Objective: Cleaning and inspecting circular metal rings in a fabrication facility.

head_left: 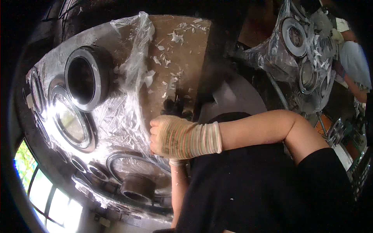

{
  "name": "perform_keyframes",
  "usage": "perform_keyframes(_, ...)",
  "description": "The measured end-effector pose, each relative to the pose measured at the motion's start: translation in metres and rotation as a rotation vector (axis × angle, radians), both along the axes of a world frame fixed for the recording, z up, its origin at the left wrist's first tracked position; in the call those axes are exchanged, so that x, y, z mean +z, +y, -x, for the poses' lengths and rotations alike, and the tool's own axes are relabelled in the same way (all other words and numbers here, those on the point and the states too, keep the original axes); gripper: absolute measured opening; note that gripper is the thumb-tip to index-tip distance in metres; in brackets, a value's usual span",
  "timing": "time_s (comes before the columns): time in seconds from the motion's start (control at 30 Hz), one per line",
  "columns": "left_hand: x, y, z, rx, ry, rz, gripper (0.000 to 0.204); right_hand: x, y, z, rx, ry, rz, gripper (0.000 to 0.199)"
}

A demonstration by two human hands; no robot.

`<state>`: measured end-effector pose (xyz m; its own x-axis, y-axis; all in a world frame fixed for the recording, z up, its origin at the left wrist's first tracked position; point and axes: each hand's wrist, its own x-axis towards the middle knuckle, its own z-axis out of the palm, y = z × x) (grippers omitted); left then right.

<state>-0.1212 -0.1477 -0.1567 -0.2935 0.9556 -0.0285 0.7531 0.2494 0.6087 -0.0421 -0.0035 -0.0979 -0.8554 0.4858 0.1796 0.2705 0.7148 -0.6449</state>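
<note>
I find the right hand (173,136) curled into a fist over the scrap-strewn board (165,33); contents unseen. The left hand (178,162), mostly hidden behind, I cannot judge.

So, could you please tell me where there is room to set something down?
The barest patch is on the brown board, between the white shavings and its right edge. Crowded: left of the crumpled film, among the grey rings, and around the gloved right hand beside a dark object.
</note>
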Motion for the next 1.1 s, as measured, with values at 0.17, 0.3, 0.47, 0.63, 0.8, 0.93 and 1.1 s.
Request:
perform_keyframes(0.17,0.033,0.05,-0.025,0.216,-0.546,-0.09,0.04,-0.053,0.12,-0.054,-0.45,0.036,0.848,0.057)
perform_keyframes(0.3,0.025,0.051,-0.023,0.172,-0.574,-0.165,0.038,-0.103,0.116,-0.053,-0.336,0.097,0.989,0.056)
perform_keyframes(0.47,-0.028,-0.018,0.005,0.217,-0.202,-0.088,0.035,0.041,0.068,-0.037,0.164,-0.186,0.238,0.029)
perform_keyframes(0.63,-0.015,-0.026,0.006,0.238,-0.369,0.089,0.054,0.024,0.054,-0.025,0.115,-0.033,0.147,0.024)
perform_keyframes(0.8,0.034,0.055,-0.026,0.219,-0.7,-0.214,0.04,-0.043,0.119,-0.049,-0.391,-0.01,0.858,0.052)
perform_keyframes(0.93,0.018,0.045,-0.022,0.169,-0.441,-0.192,0.04,-0.002,0.092,-0.051,-0.414,0.097,0.629,0.036)
perform_keyframes(1.1,-0.014,-0.006,0.002,0.246,-0.498,-0.175,0.038,0.005,-0.003,-0.001,0.096,-0.086,-0.024,0.01)
